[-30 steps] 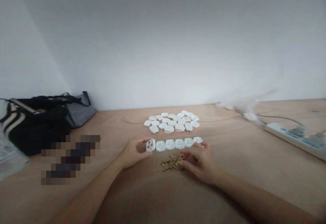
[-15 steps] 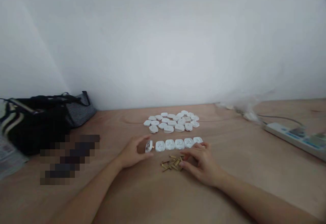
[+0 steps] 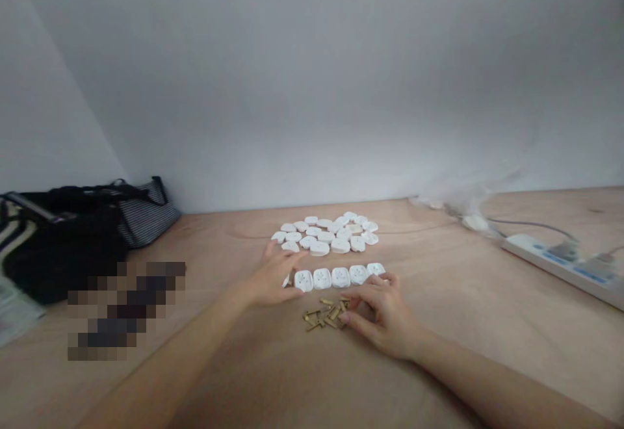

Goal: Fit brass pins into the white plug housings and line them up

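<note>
My left hand [image 3: 273, 279] is cupped around a white plastic plug shell [image 3: 286, 281] at the left end of a row, and most of that shell is hidden by my fingers. The row of white plug shells [image 3: 340, 277] lies on the wooden table [image 3: 439, 305], with a loose heap of similar shells [image 3: 324, 234] beyond it. My right hand [image 3: 385, 315] rests beside a small pile of brass pins [image 3: 324, 313], its fingertips at the pile's right edge. I see no pin held in it.
A black bag [image 3: 63, 253] and a striped grey bag [image 3: 146, 221] stand at the far left of the table, beside a pixelated patch [image 3: 127, 309]. A white power strip [image 3: 556, 266] with cables lies at the right, and a clear plastic bag [image 3: 472, 218] lies against the wall.
My left hand has moved the shell from held up on edge to low at the row's left end, covering most of it. My right hand has barely moved.
</note>
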Demonstrator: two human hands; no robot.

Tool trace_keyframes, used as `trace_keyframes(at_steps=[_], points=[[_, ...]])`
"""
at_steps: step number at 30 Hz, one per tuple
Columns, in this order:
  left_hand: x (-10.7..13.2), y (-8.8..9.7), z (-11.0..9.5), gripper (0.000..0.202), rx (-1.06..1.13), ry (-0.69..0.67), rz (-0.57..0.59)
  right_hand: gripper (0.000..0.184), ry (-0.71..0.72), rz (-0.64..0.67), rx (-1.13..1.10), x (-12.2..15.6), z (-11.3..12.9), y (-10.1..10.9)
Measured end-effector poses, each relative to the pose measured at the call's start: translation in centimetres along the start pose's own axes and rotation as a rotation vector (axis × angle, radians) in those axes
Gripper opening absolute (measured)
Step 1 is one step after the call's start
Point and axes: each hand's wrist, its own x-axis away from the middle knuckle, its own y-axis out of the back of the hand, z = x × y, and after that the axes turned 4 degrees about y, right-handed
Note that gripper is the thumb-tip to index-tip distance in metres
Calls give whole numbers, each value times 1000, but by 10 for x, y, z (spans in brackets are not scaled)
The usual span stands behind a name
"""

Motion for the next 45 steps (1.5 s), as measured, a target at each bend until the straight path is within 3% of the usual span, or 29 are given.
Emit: trace_keyframes(at_steps=[5, 10, 13, 19, 23, 32, 41, 45], points=[[12, 12, -27, 68, 39, -51, -168, 25, 6, -19, -13, 0, -1, 0], [29, -3, -58, 78, 138, -106, -89, 58, 76, 62, -38, -1, 1, 3], [33, -15, -67, 78, 182, -104, -81, 62, 117, 125, -70, -2, 1, 2], [36, -12, -68, 67, 297, -68, -57, 58, 98, 105, -72, -5, -1, 1], [43, -4, -63, 20, 293, -12, 6, 45, 49, 62, -57, -5, -4, 1], [46, -23, -56, 22, 223, 125, 3, 40, 20, 50, -43, -4, -5, -3], [45, -23, -63, 14, 276, 123, -195, 42, 43, 17, -19, -3, -7, -5], [46, -21, -69, 13, 326, 32, -271, 42, 41, 11, -29, -3, -8, -6]])
